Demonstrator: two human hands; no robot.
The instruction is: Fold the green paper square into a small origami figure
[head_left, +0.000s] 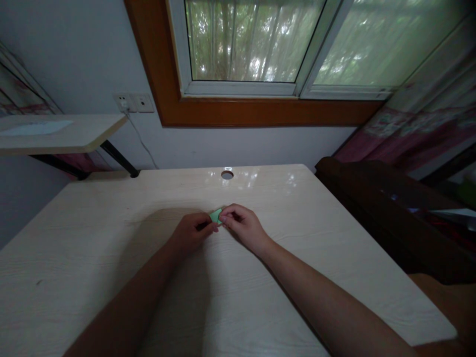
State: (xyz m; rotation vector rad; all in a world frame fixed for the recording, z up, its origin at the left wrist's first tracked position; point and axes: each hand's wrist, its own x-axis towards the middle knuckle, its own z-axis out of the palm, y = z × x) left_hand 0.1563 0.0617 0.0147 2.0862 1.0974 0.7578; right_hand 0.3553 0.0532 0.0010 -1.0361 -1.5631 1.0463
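A small piece of folded green paper (215, 215) is held between my two hands, over the middle of the pale wooden desk (282, 208). My left hand (191, 230) pinches its left side between thumb and fingers. On the other side, my right hand (243, 224) grips the right edge with thumb and fingertips. The fingers cover part of the paper, so its full shape is hidden.
A round cable hole (227, 174) lies near the desk's back edge. At the left, a raised shelf (85, 141) stands on black legs, with a sheet (37, 128) on it. A white cable (141, 141) hangs from a wall socket. Dark furniture (364, 208) flanks the right edge.
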